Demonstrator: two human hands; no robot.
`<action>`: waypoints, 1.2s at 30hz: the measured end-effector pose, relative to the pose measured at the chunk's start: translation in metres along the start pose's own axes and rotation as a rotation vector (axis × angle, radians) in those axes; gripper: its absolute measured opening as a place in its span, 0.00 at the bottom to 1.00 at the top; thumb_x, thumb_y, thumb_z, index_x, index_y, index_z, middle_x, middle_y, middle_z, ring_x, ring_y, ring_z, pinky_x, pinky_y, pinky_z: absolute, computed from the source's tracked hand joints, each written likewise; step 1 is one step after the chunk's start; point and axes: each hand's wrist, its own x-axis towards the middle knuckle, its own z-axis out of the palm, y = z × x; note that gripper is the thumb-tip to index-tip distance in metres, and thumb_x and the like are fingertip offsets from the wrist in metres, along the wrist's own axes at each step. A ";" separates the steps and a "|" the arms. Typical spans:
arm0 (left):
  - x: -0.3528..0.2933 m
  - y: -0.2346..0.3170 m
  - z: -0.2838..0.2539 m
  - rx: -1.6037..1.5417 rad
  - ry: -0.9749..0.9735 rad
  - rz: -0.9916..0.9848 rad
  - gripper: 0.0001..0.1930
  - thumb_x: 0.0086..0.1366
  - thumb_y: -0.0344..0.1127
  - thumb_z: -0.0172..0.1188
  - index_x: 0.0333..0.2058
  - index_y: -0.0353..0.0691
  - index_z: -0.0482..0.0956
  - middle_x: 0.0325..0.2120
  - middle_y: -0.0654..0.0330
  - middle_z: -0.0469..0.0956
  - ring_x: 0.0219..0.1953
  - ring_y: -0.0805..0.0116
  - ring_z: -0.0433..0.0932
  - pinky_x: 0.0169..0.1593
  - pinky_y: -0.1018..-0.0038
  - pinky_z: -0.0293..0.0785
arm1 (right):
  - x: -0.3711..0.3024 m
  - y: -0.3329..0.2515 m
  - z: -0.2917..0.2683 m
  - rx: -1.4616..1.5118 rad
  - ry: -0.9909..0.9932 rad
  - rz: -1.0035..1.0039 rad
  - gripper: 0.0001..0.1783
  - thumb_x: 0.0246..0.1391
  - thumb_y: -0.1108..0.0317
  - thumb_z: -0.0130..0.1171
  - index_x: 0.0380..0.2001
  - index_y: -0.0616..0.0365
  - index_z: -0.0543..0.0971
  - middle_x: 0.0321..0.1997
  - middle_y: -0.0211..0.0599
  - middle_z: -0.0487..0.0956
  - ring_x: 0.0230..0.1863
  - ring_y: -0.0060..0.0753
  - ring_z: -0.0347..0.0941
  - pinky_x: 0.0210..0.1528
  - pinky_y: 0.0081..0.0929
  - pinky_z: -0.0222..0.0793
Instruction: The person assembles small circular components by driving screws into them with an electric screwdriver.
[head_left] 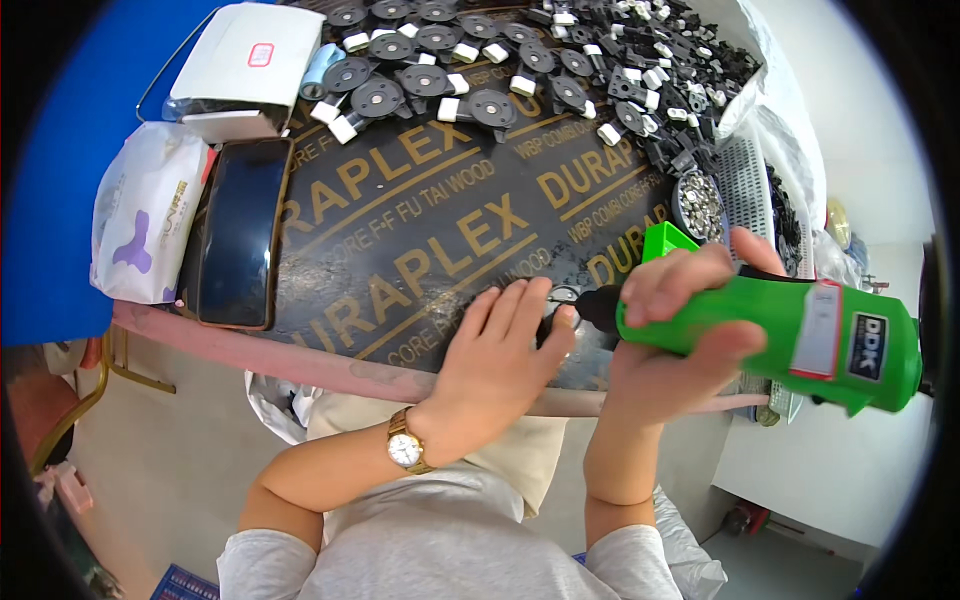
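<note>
My right hand (650,385) is wrapped round a green power screwdriver (765,310). The tool lies nearly level, its dark nose (600,308) pointing left toward my left hand (495,345). With thumb and fingers, my left hand holds a small dark part with a shiny rim (564,295) against the printed black board. Fingers and tool nose hide most of that part, so its exact shape and the bit's contact with it cannot be made out. A gold watch (404,447) is on my left wrist.
Black wheel assemblies with white ends (424,80) spread across the far board. Right of them are heaped black and white pieces (660,60), a bowl of small metal parts (700,207) and a perforated basket (748,185). Left stand a phone (243,235), tissue pack (150,215) and white box (250,55).
</note>
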 end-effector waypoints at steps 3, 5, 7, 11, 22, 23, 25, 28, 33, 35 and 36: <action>0.000 0.002 -0.003 0.064 -0.006 -0.058 0.20 0.50 0.35 0.60 0.44 0.42 0.73 0.46 0.51 0.69 0.47 0.57 0.70 0.54 0.61 0.64 | 0.013 -0.011 -0.023 0.327 -0.002 -0.038 0.37 0.58 0.37 0.40 0.52 0.64 0.62 0.19 0.30 0.64 0.14 0.20 0.56 0.19 0.19 0.57; 0.001 0.002 -0.011 0.069 -0.011 -0.096 0.23 0.48 0.40 0.65 0.44 0.44 0.74 0.42 0.55 0.69 0.43 0.59 0.69 0.52 0.59 0.64 | 0.017 -0.018 -0.055 0.143 0.014 -0.062 0.38 0.58 0.36 0.40 0.53 0.63 0.61 0.19 0.28 0.64 0.14 0.19 0.56 0.20 0.18 0.56; -0.001 0.000 -0.012 0.104 0.005 -0.086 0.21 0.49 0.42 0.65 0.43 0.44 0.76 0.36 0.57 0.68 0.40 0.60 0.69 0.52 0.58 0.64 | 0.015 -0.015 -0.088 -0.034 0.046 -0.091 0.39 0.57 0.35 0.40 0.52 0.63 0.61 0.17 0.28 0.64 0.14 0.19 0.56 0.19 0.18 0.56; 0.000 -0.006 -0.018 0.048 0.032 -0.072 0.16 0.48 0.34 0.67 0.39 0.44 0.78 0.25 0.63 0.63 0.28 0.64 0.65 0.31 0.68 0.60 | 0.002 -0.006 -0.119 -0.093 0.102 -0.024 0.39 0.56 0.35 0.43 0.52 0.63 0.61 0.17 0.28 0.64 0.13 0.19 0.56 0.17 0.19 0.56; 0.008 -0.005 -0.013 0.081 0.011 -0.060 0.14 0.46 0.32 0.68 0.32 0.39 0.75 0.45 0.54 0.74 0.48 0.54 0.71 0.46 0.63 0.66 | -0.008 0.011 -0.138 0.011 0.036 -0.028 0.44 0.50 0.37 0.55 0.52 0.68 0.59 0.17 0.33 0.70 0.13 0.23 0.63 0.15 0.18 0.62; 0.009 -0.005 -0.014 0.070 -0.002 -0.059 0.13 0.46 0.32 0.68 0.31 0.38 0.74 0.46 0.54 0.74 0.49 0.53 0.71 0.47 0.62 0.66 | -0.008 0.011 -0.139 0.023 0.047 -0.029 0.45 0.49 0.37 0.55 0.52 0.68 0.59 0.17 0.33 0.70 0.13 0.23 0.64 0.14 0.18 0.62; 0.010 -0.005 -0.014 0.060 -0.017 -0.060 0.13 0.47 0.32 0.68 0.29 0.37 0.74 0.47 0.54 0.74 0.50 0.53 0.71 0.48 0.62 0.66 | -0.008 0.011 -0.140 0.037 0.058 -0.027 0.45 0.49 0.37 0.55 0.52 0.69 0.59 0.17 0.33 0.70 0.13 0.23 0.64 0.14 0.18 0.62; 0.009 -0.005 -0.014 0.033 0.005 -0.071 0.14 0.46 0.32 0.69 0.29 0.37 0.73 0.45 0.53 0.74 0.48 0.52 0.72 0.48 0.61 0.66 | -0.009 0.011 -0.136 0.012 0.029 -0.040 0.46 0.47 0.35 0.55 0.52 0.69 0.59 0.17 0.34 0.71 0.13 0.23 0.64 0.14 0.17 0.62; 0.004 -0.008 -0.013 -0.001 0.042 -0.096 0.15 0.44 0.32 0.69 0.30 0.37 0.74 0.42 0.51 0.72 0.46 0.51 0.73 0.46 0.62 0.67 | -0.012 0.010 -0.130 -0.100 0.102 -0.009 0.44 0.48 0.34 0.53 0.50 0.66 0.61 0.17 0.33 0.70 0.13 0.24 0.64 0.15 0.18 0.62; 0.002 -0.009 -0.015 -0.078 0.017 -0.137 0.14 0.45 0.31 0.69 0.30 0.37 0.74 0.42 0.51 0.72 0.46 0.51 0.73 0.45 0.62 0.68 | -0.010 0.010 -0.132 -0.108 0.129 0.021 0.44 0.48 0.34 0.52 0.50 0.65 0.61 0.17 0.33 0.70 0.13 0.24 0.63 0.15 0.19 0.61; 0.002 -0.009 -0.016 -0.155 -0.007 -0.176 0.14 0.45 0.30 0.68 0.31 0.37 0.74 0.43 0.50 0.72 0.46 0.51 0.73 0.45 0.63 0.69 | -0.010 0.010 -0.133 -0.118 0.156 0.049 0.43 0.48 0.33 0.51 0.49 0.64 0.61 0.16 0.32 0.69 0.12 0.24 0.63 0.15 0.19 0.61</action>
